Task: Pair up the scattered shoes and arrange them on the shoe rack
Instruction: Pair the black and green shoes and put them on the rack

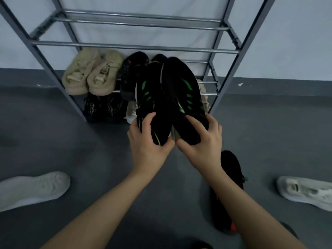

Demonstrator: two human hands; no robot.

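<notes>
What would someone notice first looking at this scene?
Front and centre, the left hand and right hand each grip one black sneaker with green stripes, held side by side before the grey metal shoe rack. A beige knit pair already sits on the rack's left.

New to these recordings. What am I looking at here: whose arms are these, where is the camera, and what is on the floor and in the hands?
There is no machine here. One camera sits on a person's head and looks down, so the two bare arms are the wearer's own. The left hand and right hand each grip the heel of one black shoe with green stripes, held side by side in front of a metal shoe rack. A beige pair and other dark shoes already sit on the rack. On the grey floor lie a white shoe sole-up, another white shoe and a black shoe with red marks.
</notes>
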